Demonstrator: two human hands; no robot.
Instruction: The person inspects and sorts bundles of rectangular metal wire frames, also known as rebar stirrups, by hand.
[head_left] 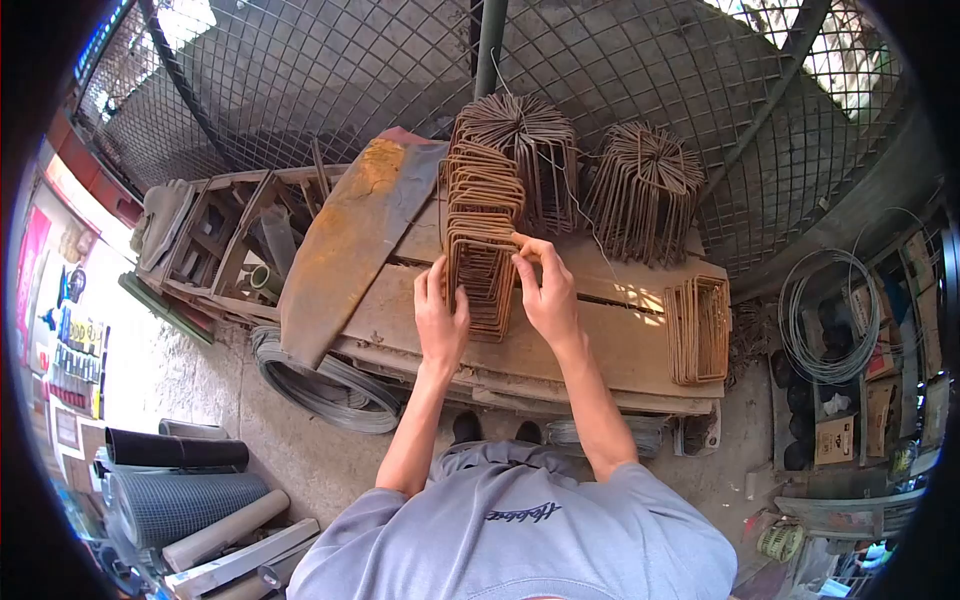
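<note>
A long stack of rusty rectangular rebar stirrups [485, 228] stands on the wooden bench in front of me. My left hand [440, 318] is at the stack's near left side, fingers outside and thumb inside, around the left leg of the front stirrup. At the right side, my right hand [547, 290] pinches the upper right corner of a stirrup between thumb and forefinger. Exactly how many stirrups each hand holds cannot be made out. Behind the stack is a round bundle of stirrups [520, 125], and another bundle [648, 190] stands to its right.
The wooden bench [610, 345] carries a small stirrup stack [697, 330] at its right end and a rusty sheet [345, 235] at left. Wire coils [325, 385] lie below. Wire mesh [330, 80] closes off the back. Mesh rolls [185, 505] lie lower left.
</note>
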